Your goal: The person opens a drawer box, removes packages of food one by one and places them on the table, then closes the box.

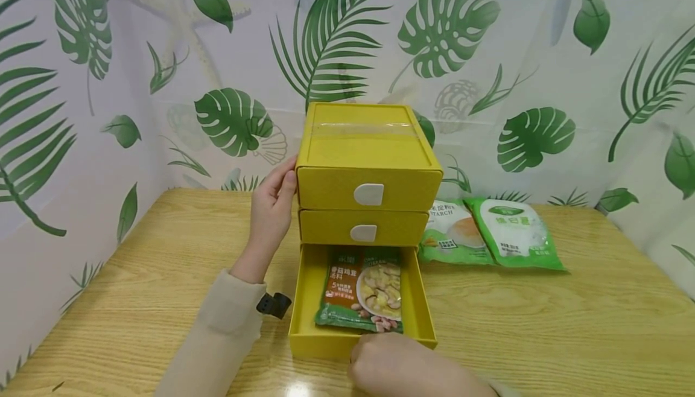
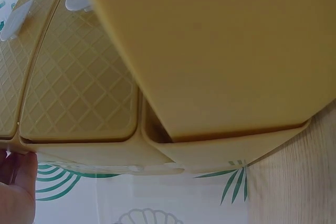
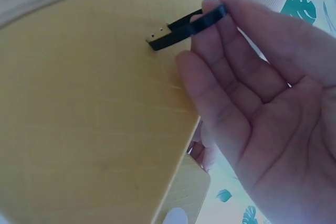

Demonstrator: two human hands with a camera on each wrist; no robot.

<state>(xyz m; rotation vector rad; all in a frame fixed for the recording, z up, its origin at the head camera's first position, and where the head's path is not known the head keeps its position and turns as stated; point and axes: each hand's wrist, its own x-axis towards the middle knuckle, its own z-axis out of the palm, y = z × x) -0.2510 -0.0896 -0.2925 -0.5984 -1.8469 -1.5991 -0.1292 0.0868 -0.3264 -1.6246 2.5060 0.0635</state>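
Note:
A yellow drawer cabinet [image 1: 371, 143] stands mid-table in the head view, its lowest drawer [image 1: 301, 300] pulled out. A soup-mix packet [image 1: 364, 291] lies in that drawer. My left hand [image 1: 275, 204] rests against the cabinet's left side, its fingertips at the edge in the left wrist view. My right hand [image 1: 412, 364] is at the front of the lowest drawer. In the right wrist view, its thumb and fingers pinch a small black looped thing [image 3: 197, 26] with a pale end bearing two dark dots, close to the yellow panel [image 3: 94, 108]. Whether they are joined is unclear.
White tabs [image 1: 368, 194] mark the two upper drawers, which are closed. A starch packet [image 1: 458, 234] and another green-and-white packet [image 1: 516, 234] lie right of the cabinet. Behind the wooden table [image 1: 505, 330] hangs a leaf-patterned cloth [image 1: 347, 35].

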